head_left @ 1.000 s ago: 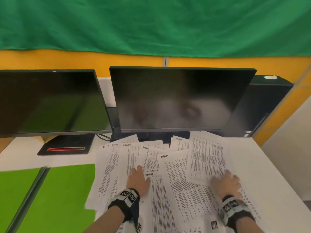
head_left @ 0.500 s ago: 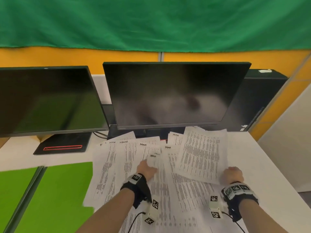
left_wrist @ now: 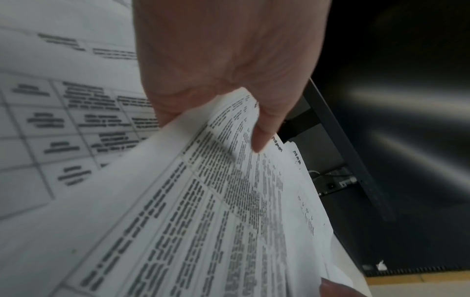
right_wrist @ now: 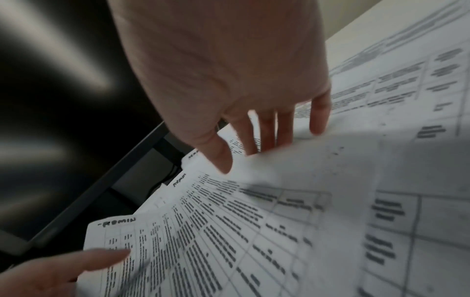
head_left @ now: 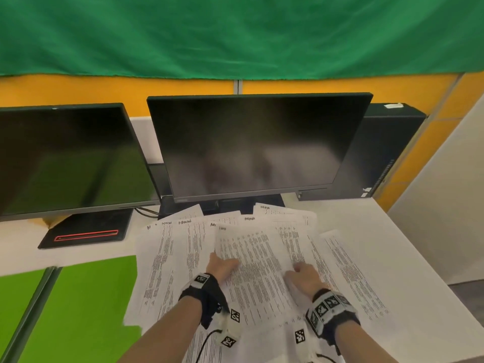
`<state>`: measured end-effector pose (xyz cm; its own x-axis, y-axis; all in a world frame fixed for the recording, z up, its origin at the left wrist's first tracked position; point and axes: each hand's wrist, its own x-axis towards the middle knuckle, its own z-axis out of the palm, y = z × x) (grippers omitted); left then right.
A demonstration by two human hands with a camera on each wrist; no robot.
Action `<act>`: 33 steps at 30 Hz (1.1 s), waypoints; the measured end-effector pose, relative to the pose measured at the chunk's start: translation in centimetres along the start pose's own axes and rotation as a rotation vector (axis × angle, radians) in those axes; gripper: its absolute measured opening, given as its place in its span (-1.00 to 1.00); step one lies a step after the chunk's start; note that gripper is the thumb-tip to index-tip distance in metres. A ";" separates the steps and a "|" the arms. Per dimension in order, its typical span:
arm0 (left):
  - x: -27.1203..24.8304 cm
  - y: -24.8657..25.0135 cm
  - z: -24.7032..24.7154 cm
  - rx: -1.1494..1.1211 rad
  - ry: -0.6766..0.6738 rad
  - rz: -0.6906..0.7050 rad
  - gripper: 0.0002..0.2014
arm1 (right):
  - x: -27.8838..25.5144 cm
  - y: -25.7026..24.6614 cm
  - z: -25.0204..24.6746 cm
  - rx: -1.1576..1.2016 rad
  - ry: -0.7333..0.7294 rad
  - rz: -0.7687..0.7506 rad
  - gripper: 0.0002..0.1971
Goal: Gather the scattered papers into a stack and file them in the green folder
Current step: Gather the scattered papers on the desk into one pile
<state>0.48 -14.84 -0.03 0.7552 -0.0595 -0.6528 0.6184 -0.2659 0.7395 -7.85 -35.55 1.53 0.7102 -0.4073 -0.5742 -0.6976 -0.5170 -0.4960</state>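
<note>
Several printed papers (head_left: 167, 260) lie fanned over the white desk (head_left: 366, 231) in front of the middle monitor. My left hand (head_left: 222, 267) pinches a bunch of sheets (left_wrist: 229, 201) at their left edge, thumb on top and fingers underneath. My right hand (head_left: 303, 277) holds a sheet (head_left: 251, 255) by its right edge, thumb (right_wrist: 221, 160) above, fingers (right_wrist: 279, 128) behind it. That sheet lies over the bunch between both hands. The green folder (head_left: 86, 297) lies open flat at the left, partly under the papers' left edge.
Two dark monitors (head_left: 251, 145) (head_left: 65, 158) stand behind the papers, with a black computer case (head_left: 387, 153) at the back right. A black monitor base with a red stripe (head_left: 86, 233) sits left of the papers. The desk ends at the right, near a white panel (head_left: 445, 218).
My right hand lifted a sheet from the right side and carried it left onto the middle pile. My left hand went from lying flat on the papers to pinching them.
</note>
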 end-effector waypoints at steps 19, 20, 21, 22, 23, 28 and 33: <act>-2.2 1.2 -1.0 0.048 -0.134 0.194 -0.62 | -1.1 -1.3 -1.9 0.696 -0.251 -0.027 -0.13; -2.3 1.3 -0.6 0.037 -0.149 0.193 -0.62 | -0.7 -1.5 -1.2 0.608 -0.208 -0.050 -0.05; -2.4 1.3 -0.3 0.033 -0.152 0.197 -0.61 | -0.3 -1.6 -0.4 0.512 -0.166 -0.072 -0.03; -2.3 1.5 0.1 0.043 -0.139 0.198 -0.59 | -0.2 -1.6 0.0 0.434 -0.128 -0.083 -0.10; -2.1 1.4 0.2 0.053 -0.116 0.200 -0.58 | 0.0 -1.3 0.2 0.395 -0.072 -0.079 -0.21; -0.7 1.3 -2.5 0.353 0.204 0.103 -0.47 | 0.8 2.0 -1.8 0.390 0.186 0.105 -0.33; -0.1 0.5 -4.0 0.585 0.290 -0.005 -0.21 | 1.5 5.0 -5.3 0.369 0.229 0.229 -0.58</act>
<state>1.62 -11.08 1.04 0.8313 0.1829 -0.5249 0.4630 -0.7505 0.4717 -9.77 -42.77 1.66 0.5082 -0.6561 -0.5580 -0.7959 -0.1102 -0.5953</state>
